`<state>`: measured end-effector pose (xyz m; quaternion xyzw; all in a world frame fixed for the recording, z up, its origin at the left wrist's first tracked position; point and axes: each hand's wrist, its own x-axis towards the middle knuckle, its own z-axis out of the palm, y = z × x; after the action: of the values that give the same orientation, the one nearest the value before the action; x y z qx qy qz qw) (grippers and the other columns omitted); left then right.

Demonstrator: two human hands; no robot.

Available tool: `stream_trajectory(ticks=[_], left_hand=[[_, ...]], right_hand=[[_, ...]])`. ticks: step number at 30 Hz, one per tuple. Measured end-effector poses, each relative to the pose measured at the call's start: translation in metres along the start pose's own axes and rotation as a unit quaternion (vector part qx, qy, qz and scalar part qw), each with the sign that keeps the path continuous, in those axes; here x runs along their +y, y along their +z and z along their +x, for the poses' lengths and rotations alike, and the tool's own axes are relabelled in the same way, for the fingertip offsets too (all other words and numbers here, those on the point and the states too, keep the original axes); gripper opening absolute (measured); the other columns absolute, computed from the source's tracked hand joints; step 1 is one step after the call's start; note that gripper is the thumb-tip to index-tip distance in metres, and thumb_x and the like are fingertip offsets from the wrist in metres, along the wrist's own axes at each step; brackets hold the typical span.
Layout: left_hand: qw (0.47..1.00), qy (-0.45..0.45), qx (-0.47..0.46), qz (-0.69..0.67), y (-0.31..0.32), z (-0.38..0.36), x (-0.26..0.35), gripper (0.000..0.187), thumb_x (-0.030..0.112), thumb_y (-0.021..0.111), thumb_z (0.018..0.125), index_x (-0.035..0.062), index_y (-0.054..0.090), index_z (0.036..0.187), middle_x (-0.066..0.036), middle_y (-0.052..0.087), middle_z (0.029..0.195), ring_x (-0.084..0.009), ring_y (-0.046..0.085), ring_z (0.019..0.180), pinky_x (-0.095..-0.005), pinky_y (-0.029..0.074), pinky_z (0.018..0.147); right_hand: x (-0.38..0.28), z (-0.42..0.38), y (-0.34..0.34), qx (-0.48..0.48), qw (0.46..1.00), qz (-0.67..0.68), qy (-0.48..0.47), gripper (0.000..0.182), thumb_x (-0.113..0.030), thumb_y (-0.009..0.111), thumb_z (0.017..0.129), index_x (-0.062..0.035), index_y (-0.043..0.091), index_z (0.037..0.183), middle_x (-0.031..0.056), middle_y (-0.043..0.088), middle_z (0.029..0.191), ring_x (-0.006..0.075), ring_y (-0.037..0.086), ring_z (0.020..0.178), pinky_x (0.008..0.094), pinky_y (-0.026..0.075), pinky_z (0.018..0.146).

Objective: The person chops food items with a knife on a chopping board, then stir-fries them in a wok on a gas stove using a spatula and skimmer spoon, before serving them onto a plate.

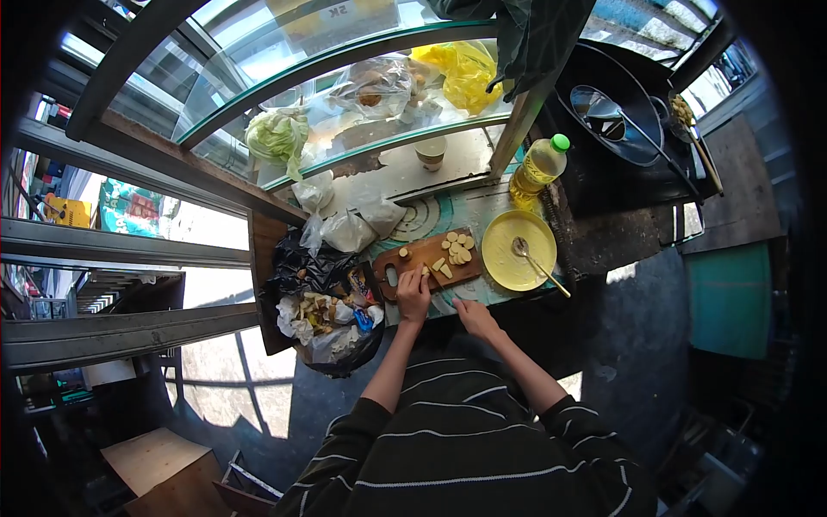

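A wooden cutting board (pixel 466 270) lies on the counter in front of me. Round, pale yellow slices (pixel 459 248) are gathered at its right end, with a few longer cut pieces (pixel 442 268) beside them. One short stub (pixel 405 253) sits near the board's far left edge. Over the board's near side, my left hand (pixel 414 298) has its fingers closed on a small pale piece (pixel 425 270), mostly covered by the fingertips. My right hand (pixel 475 318) is curled closed just off the counter's front edge; what it grips, if anything, is hidden.
A yellow bowl (pixel 506 274) with a spoon (pixel 536 264) stands right of the board, an oil bottle (pixel 536 177) behind it. At left hangs a black waste bag (pixel 297 269) full of scraps. White plastic bags (pixel 349 231) lie behind; a wok (pixel 633 142) is far right.
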<state>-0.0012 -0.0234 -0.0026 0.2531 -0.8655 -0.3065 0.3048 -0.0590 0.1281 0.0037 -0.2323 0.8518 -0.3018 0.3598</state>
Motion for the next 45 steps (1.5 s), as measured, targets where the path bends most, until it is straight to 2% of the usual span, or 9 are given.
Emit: stream_trajectory(ticks=[4,5,6,10,15,21,24,30,45], left_hand=[[1.0,-0.009,-0.021,-0.008,-0.002,0.0,0.0,0.025,0.003,0.059,0.074,-0.0013,0.059,0.099,-0.015,0.057,0.082,-0.0301,0.055,0.079,-0.0366,0.043,0.069],[1.0,-0.008,-0.02,-0.008,-0.003,0.002,-0.001,0.025,0.003,0.059,0.074,-0.0013,0.059,0.099,-0.015,0.057,0.082,-0.0301,0.055,0.079,-0.0366,0.043,0.069],[0.999,-0.001,-0.038,-0.018,-0.004,0.002,-0.003,0.025,0.003,0.059,0.074,-0.001,0.059,0.099,-0.015,0.056,0.084,-0.0302,0.054,0.081,-0.0368,0.043,0.07],[0.996,0.054,-0.059,-0.034,-0.009,0.009,-0.004,0.027,0.003,0.059,0.074,0.0001,0.059,0.101,-0.015,0.055,0.087,-0.0301,0.052,0.085,-0.0375,0.042,0.074],[0.998,-0.013,-0.054,-0.029,-0.008,0.007,0.002,0.028,0.005,0.061,0.072,0.0006,0.06,0.099,-0.015,0.054,0.085,-0.0294,0.052,0.084,-0.037,0.041,0.073],[0.999,-0.042,-0.012,-0.03,-0.006,0.004,0.004,0.024,0.005,0.063,0.071,0.0007,0.062,0.094,-0.014,0.056,0.081,-0.0289,0.054,0.078,-0.0358,0.042,0.07],[0.999,-0.033,-0.001,-0.036,-0.007,0.003,0.004,0.022,0.004,0.064,0.07,0.0003,0.062,0.092,-0.013,0.057,0.078,-0.0287,0.055,0.076,-0.0358,0.043,0.069],[0.999,-0.026,0.005,-0.034,-0.005,0.004,0.008,0.02,0.003,0.063,0.07,-0.0002,0.063,0.09,-0.012,0.057,0.076,-0.0278,0.055,0.075,-0.0353,0.043,0.068],[0.999,-0.028,0.023,-0.017,-0.001,0.001,0.009,0.017,0.003,0.062,0.072,-0.002,0.063,0.088,-0.012,0.055,0.072,-0.0271,0.054,0.072,-0.035,0.043,0.065]], right_hand=[[0.019,-0.009,0.0,-0.019,0.994,0.107,0.015,0.053,-0.048,0.035,0.089,-0.0031,0.048,0.064,0.011,0.05,0.055,0.0217,0.05,0.046,0.0335,0.04,0.046],[0.022,-0.008,-0.005,-0.144,0.938,0.285,0.136,0.052,-0.049,0.036,0.088,-0.0043,0.049,0.066,0.0086,0.048,0.053,0.0199,0.046,0.042,0.0312,0.037,0.042],[0.022,-0.009,-0.01,-0.259,0.82,0.445,0.249,0.051,-0.051,0.037,0.087,-0.0054,0.05,0.069,0.0061,0.046,0.05,0.0182,0.043,0.038,0.0289,0.035,0.039],[-0.004,-0.023,-0.019,-0.211,0.827,0.462,0.24,0.047,-0.053,0.037,0.087,-0.0116,0.043,0.066,-0.0037,0.033,0.048,0.0046,0.026,0.036,0.0198,0.021,0.034],[-0.015,-0.025,-0.011,-0.027,0.969,0.234,0.07,0.047,-0.044,0.039,0.089,-0.0048,0.046,0.064,0.0049,0.043,0.049,0.0148,0.041,0.04,0.0286,0.034,0.041],[-0.011,-0.027,-0.005,0.058,0.994,0.083,-0.028,0.045,-0.036,0.037,0.091,0.0037,0.052,0.074,0.0226,0.054,0.065,0.0397,0.054,0.066,0.0428,0.04,0.06],[-0.019,-0.033,-0.014,0.047,0.997,0.053,-0.01,0.045,-0.037,0.038,0.09,0.0029,0.054,0.077,0.0251,0.055,0.072,0.043,0.053,0.075,0.0464,0.04,0.063],[-0.03,-0.034,-0.029,-0.009,0.999,0.008,0.048,0.046,-0.04,0.036,0.089,0.0004,0.058,0.082,0.0269,0.058,0.082,0.0438,0.054,0.085,0.0489,0.042,0.074],[-0.032,-0.004,-0.05,-0.093,0.994,-0.059,0.007,0.052,-0.041,0.032,0.089,0.0017,0.061,0.083,0.0249,0.059,0.088,0.0412,0.054,0.088,0.0458,0.041,0.079]])
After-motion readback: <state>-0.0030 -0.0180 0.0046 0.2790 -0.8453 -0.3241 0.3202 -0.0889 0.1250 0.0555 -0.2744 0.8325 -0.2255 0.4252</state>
